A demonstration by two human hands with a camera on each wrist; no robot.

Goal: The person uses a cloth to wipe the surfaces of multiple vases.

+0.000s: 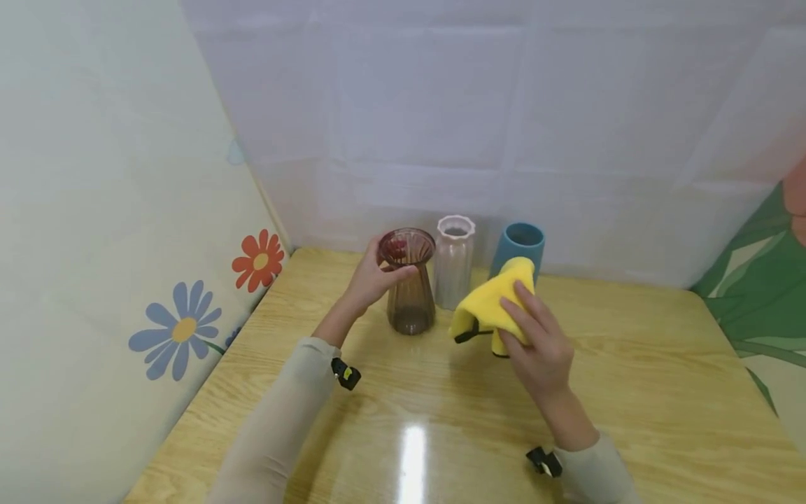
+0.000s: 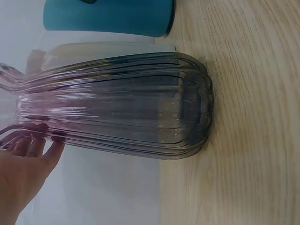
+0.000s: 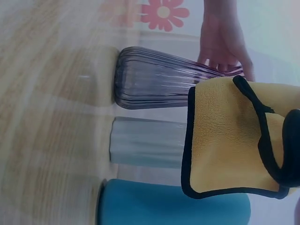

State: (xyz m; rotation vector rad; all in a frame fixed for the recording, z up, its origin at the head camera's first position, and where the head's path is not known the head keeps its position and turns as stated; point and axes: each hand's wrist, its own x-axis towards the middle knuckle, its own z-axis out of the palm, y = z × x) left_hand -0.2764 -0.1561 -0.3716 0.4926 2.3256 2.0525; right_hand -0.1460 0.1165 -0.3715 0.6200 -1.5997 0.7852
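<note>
A ribbed, see-through purple-grey glass vase (image 1: 411, 308) stands upright on the table, its neck gripped by my left hand (image 1: 371, 280), with the thumb across the front. In the left wrist view, fingertips show at the neck of the glass vase (image 2: 122, 105). My right hand (image 1: 544, 346) holds a yellow cloth (image 1: 488, 304) with black edging, to the right of the glass vase and apart from it. In the right wrist view the cloth (image 3: 220, 140) hangs in front of the vases and hides part of them.
Right behind the glass vase stands a white fluted vase (image 1: 453, 273). Farther right is a blue vase (image 1: 506, 253), partly covered by the cloth. The wooden table (image 1: 630, 364) meets a white sheet (image 1: 428, 105) at the back and a flowered panel (image 1: 126, 210) on the left.
</note>
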